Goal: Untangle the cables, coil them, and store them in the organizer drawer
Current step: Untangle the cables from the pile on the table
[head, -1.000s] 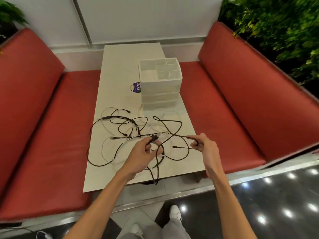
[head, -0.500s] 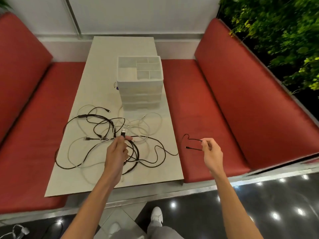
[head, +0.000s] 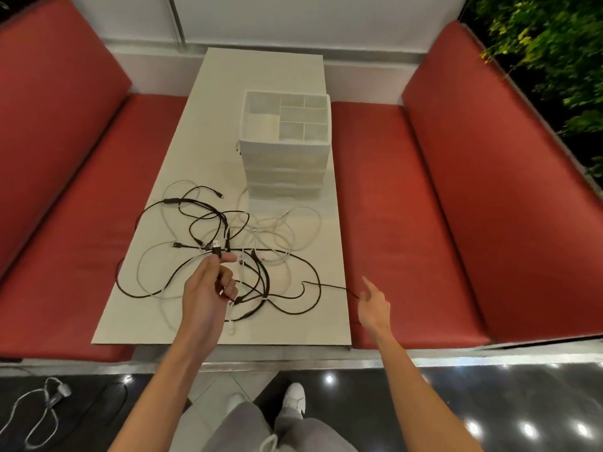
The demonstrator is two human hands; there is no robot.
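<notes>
1. Surface: long off-white rectangular table (head: 261,73), running away from the viewer between the left red padded bench (head: 81,190) and the right red padded bench (head: 375,190).
2. Room: white panelled wall (head: 310,17) at the far end, green leafy foliage (head: 548,44) at far right, and dark glossy floor (head: 489,402) near, dotted with light reflections.
3. White plastic drawer organizer (head: 284,164) stands mid-table towards the right edge. It has stacked drawers, all closed, and an open compartment tray on top.
4. Tangle of black and white cables (head: 266,278) lies spread over the near half of the table, just in front of the organizer.
5. Left hand (head: 208,288) is over the tangle. Thumb and forefinger pinch a black USB plug (head: 216,247), and the other fingers curl around its lead.
6. Right hand (head: 373,308) is over the right bench, just off the table edge, with the forefinger straight. A thin black strand (head: 329,286) runs from the tangle to the hand.
7. Hard to make out: the other right fingers are hidden, so I cannot tell whether that hand grips the strand. White cables are faint against the tabletop.
8. A grey-white cable (head: 63,390) lies on the floor near left, with its loop partly blurred.
</notes>
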